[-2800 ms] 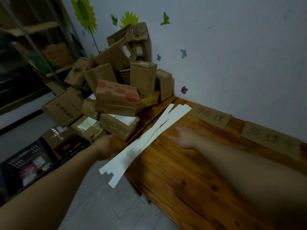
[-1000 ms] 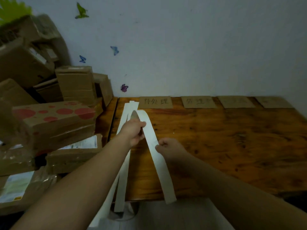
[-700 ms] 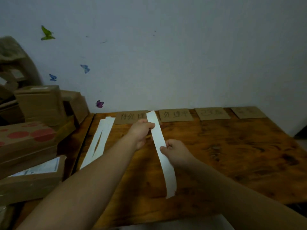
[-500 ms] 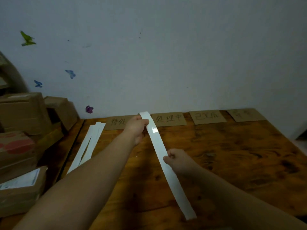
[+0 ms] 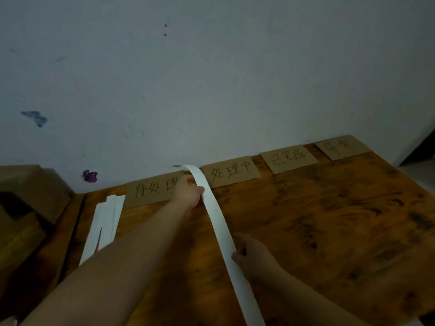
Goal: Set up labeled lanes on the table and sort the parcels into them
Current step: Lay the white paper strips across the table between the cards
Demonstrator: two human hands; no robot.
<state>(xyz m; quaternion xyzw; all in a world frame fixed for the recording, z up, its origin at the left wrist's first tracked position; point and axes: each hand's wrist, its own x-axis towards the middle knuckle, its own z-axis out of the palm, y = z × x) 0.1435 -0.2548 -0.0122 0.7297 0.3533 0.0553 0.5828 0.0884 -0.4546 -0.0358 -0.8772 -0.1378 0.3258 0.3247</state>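
Observation:
A long white paper strip [image 5: 217, 222] runs from the wall toward the table's front edge, between the first cardboard label [image 5: 150, 189] and the second cardboard label [image 5: 231, 172]. My left hand [image 5: 189, 192] pinches the strip near its far end, by the wall. My right hand [image 5: 253, 254] pinches the same strip about halfway along, close to the wooden table [image 5: 329, 227]. Two more cardboard labels, a third [image 5: 288, 158] and a fourth [image 5: 341, 147], lie further right along the wall.
Several spare white strips [image 5: 106, 224] lie stacked near the table's left edge. Cardboard parcels [image 5: 30, 191] are piled off the left end. The white wall [image 5: 211, 78] bounds the table's far side.
Both hands have carried the strip further toward the wall, and its far end now lies between the first two labels. The view has moved closer and tilted right.

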